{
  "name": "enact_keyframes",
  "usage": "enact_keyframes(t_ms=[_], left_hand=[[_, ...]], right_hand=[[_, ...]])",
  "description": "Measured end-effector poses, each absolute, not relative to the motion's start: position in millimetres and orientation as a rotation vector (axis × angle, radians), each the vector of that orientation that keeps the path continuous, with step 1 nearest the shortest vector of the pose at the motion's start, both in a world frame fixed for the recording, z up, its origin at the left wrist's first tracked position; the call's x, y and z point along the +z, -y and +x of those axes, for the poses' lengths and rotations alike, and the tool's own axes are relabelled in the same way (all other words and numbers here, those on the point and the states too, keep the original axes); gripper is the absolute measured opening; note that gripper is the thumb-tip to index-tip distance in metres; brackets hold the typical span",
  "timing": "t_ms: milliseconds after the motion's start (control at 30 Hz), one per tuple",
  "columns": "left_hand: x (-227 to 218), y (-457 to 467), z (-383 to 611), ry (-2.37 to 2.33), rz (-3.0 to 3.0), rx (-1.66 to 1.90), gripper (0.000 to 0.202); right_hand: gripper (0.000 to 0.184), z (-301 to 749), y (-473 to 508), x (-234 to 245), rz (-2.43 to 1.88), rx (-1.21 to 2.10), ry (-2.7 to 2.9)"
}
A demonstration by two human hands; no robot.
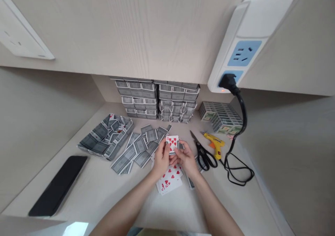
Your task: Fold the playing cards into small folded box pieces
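Note:
Between my two hands is a playing card (172,142), a ten of hearts with its face up; another card edge with a grey-green pattern shows under it. My left hand (161,158) grips its left side, thumb on top. My right hand (186,158) pinches the lower right edge, thumb over the face. Below the hands, face-up heart cards (169,183) lie fanned on the table, partly hidden by my wrists. Grey-backed cards (140,146), some joined into folded strips, are spread to the left of my left hand.
At left are a card-built tray (111,152) holding loose pieces and a black phone (59,185). Stacked card boxes (138,89) stand at the back. On the right lie scissors (205,155), a yellow glue gun (214,143) with its cord, and boxed packs (222,115). A power strip (246,51) hangs above.

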State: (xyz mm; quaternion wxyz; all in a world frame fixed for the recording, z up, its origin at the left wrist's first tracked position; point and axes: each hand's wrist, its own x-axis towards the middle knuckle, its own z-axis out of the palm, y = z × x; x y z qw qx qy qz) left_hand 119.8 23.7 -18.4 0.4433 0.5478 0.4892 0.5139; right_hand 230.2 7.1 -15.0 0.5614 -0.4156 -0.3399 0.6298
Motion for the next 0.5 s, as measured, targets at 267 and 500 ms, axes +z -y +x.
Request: enact_keyframes(t_ms=[267,500], left_hand=[[-21.0,-21.5,120.8,-1.267,1.299,1.208,0.025],[-26.7,-21.3,119.9,-1.13,1.262,1.148,0.021]], right_hand=[[0.043,213.7,-0.6,-22.5,-1.136,1.317,0.886],[0.028,213.3,-0.8,-28.6,-1.116,1.323,0.827]])
